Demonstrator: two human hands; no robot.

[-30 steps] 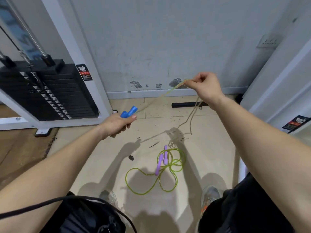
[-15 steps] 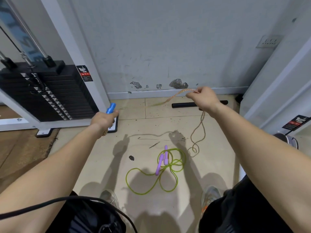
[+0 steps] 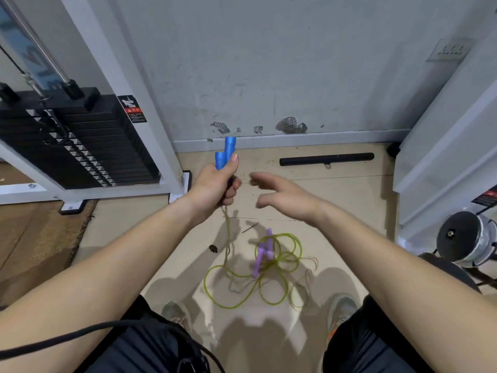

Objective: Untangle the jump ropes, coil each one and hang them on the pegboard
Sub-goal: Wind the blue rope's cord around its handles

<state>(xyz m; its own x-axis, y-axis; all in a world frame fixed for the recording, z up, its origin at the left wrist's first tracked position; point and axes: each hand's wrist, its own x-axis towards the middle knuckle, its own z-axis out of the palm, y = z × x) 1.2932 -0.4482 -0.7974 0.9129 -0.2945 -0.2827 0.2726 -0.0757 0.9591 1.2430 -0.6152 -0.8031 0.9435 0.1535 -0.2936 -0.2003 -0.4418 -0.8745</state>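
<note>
Weight stack [image 3: 80, 146], far left: warning label [image 3: 132, 109] (print too small to read). Left hand [image 3: 215, 184]: grip clenched round both blue handles [image 3: 226, 152], upright, likely paired for coiling; tan rope [image 3: 228, 232] trails to floor [image 3: 336, 211]. Right hand [image 3: 282, 195]: grip released, empty. Green rope [image 3: 228, 307], purple handles [image 3: 262, 254]: loose on floor, below.

Blue handles [image 3: 225, 153] upright; ropes [image 3: 295, 242] perhaps tangled

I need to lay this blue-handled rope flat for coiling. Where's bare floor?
Bare floor lies between the brown mat and the green rope, and right of the right hand, below the black bar up to the white frame. Crowded: just ahead of the shoes, where the green rope, purple handles and trailing tan cord overlap.
</note>
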